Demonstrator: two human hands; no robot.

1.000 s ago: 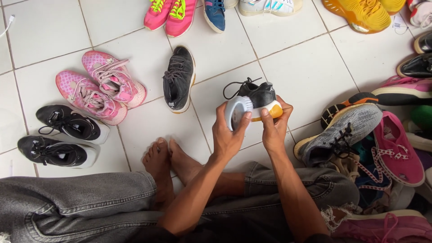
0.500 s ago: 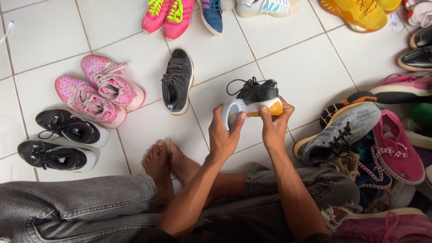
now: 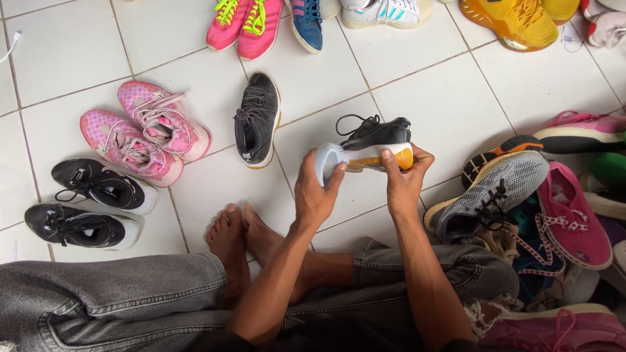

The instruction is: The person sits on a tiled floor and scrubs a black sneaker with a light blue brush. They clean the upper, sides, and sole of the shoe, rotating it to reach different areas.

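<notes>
Both my hands hold a black sneaker [image 3: 373, 133] with a pale sole and an orange heel patch, tipped on its side above the white tiled floor. My left hand [image 3: 315, 195] grips the toe end, thumb on the pale sole. My right hand [image 3: 404, 182] clasps the heel end, fingers over the orange patch. Its loose black laces hang over the top. A matching black sneaker [image 3: 257, 119] lies on the tiles just to the left.
I sit cross-legged in grey jeans [image 3: 104, 303], bare feet [image 3: 238, 244] in front. A pink pair [image 3: 145, 132] and a black pair [image 3: 91, 203] lie left. A heap of mixed shoes [image 3: 535, 208] fills the right. More pairs line the far edge [image 3: 306, 19].
The held sneaker has shifted slightly up and away from me, and my hands have adjusted along its sole. The shoes on the floor have not moved.
</notes>
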